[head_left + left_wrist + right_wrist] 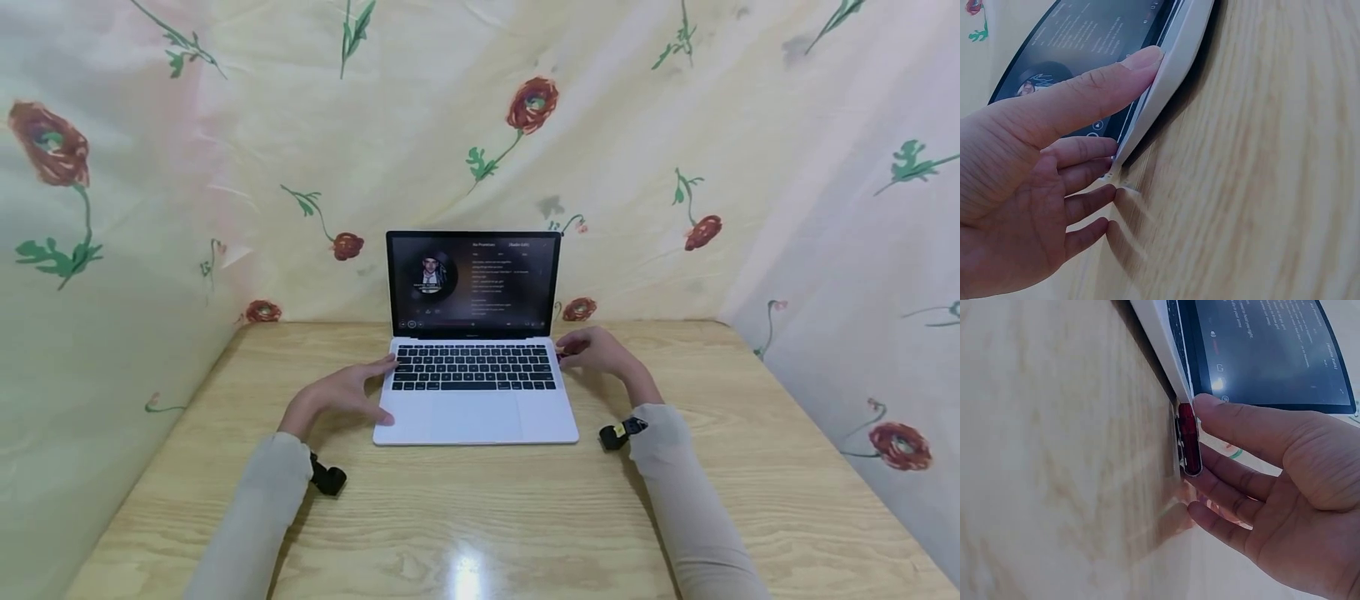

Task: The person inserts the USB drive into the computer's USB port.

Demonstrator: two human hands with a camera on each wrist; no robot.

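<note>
An open laptop point(476, 417) sits on the wooden table, its screen lit with a round picture and lines of text. My left hand point(339, 392) is spread along its left side. The left thumb point(1141, 62) lies on the laptop's edge, and the other fingers reach the side further back with little bend. At the right side, a slim red stick point(1190, 437) with a silvery rim, like a USB stick, juts out from the laptop's edge. My right hand point(596, 352) pinches it between thumb and fingers; the thumb tip lies right by the laptop's corner.
The wooden table point(450, 500) reaches back to a flower-patterned cloth point(420, 125) hanging behind and at both sides. Black wrist cameras point(327, 477) are strapped over the light sleeves point(697, 508). A bright reflection shows on the table near the front.
</note>
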